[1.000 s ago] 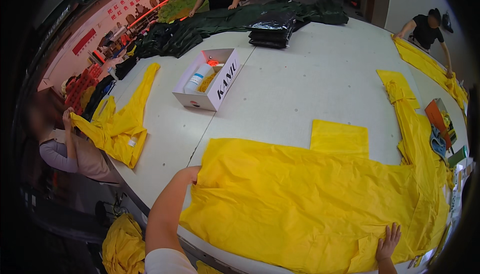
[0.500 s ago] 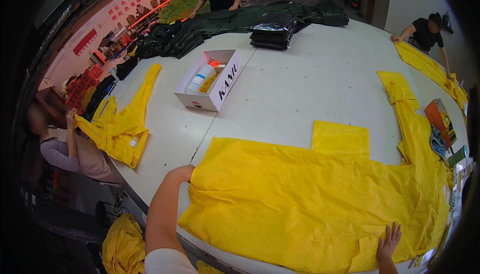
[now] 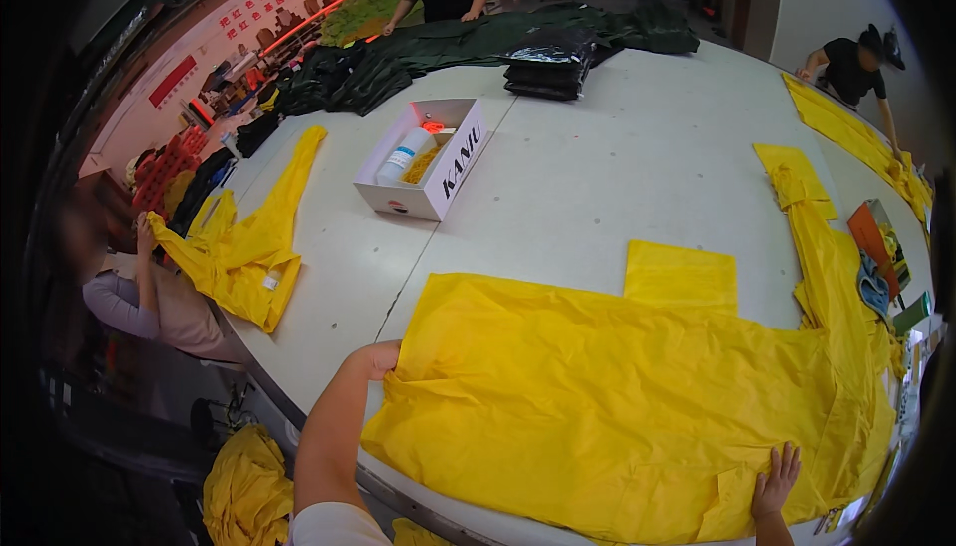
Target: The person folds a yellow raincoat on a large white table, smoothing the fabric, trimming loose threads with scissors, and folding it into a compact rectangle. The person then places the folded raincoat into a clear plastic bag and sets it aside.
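A large yellow garment point(image 3: 597, 407) of thin, crinkled fabric lies spread across the near part of the table, with a long sleeve-like strip reaching away at the right. My left hand point(image 3: 383, 357) is at the garment's left edge; its fingers are hidden under the fabric. Near the lower right, my right hand point(image 3: 776, 483) rests flat on the garment with its fingers apart, beside a pocket-like flap point(image 3: 729, 504). A folded yellow piece point(image 3: 681, 276) lies against the garment's far edge.
An open white box point(image 3: 418, 160) with a bottle inside stands on the white table point(image 3: 538, 188). Behind it are stacked dark packages point(image 3: 546, 63) and dark green garments point(image 3: 438, 43). Co-workers handle yellow garments at left point(image 3: 244, 257) and far right point(image 3: 846, 133). More yellow fabric point(image 3: 249, 486) hangs below the table.
My left hand has shifted slightly right, its fingers tucked under the garment's left edge. My right hand stays flat in place. The view has shifted a little.
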`<state>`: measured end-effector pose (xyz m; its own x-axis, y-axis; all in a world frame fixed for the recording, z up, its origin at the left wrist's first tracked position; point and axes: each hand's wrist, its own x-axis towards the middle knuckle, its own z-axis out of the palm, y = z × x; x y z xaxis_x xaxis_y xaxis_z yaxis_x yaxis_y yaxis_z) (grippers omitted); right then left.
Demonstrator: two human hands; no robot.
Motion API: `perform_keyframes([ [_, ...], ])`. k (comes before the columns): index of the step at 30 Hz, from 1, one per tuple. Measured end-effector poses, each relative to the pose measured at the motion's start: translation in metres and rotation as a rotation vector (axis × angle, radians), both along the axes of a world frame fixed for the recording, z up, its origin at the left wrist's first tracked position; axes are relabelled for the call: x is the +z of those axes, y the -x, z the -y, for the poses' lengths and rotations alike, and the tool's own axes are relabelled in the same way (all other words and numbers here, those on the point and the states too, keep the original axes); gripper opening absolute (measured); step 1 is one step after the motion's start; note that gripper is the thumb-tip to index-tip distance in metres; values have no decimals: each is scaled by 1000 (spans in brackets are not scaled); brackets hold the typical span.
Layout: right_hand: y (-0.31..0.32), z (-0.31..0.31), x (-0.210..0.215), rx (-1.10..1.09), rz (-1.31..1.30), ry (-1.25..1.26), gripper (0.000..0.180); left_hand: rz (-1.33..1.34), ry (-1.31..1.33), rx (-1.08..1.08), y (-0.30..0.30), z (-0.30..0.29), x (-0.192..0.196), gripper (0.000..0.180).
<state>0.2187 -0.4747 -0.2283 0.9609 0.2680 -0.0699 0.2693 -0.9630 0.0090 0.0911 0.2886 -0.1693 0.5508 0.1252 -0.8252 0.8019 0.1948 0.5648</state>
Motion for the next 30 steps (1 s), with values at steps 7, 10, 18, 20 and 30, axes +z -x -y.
perform_keyframes([
  [7, 1, -1, 0, 5, 7, 14, 51, -57, -304, 84, 6, -30, -28, 43],
  [10, 1, -2, 2, 1, 4, 6, 51, -124, -258, 47, 2, -20, -25, 44],
  [18, 0, 6, -8, 22, 42, 18, 50, -78, -172, -49, 4, -17, -12, 49],
  [20, 1, 8, -11, 33, 47, 28, 50, -149, -426, -345, 10, -28, -25, 51],
  [30, -2, 15, -17, 95, 104, 72, 52, -1, -483, -374, 9, -8, 9, 49],
])
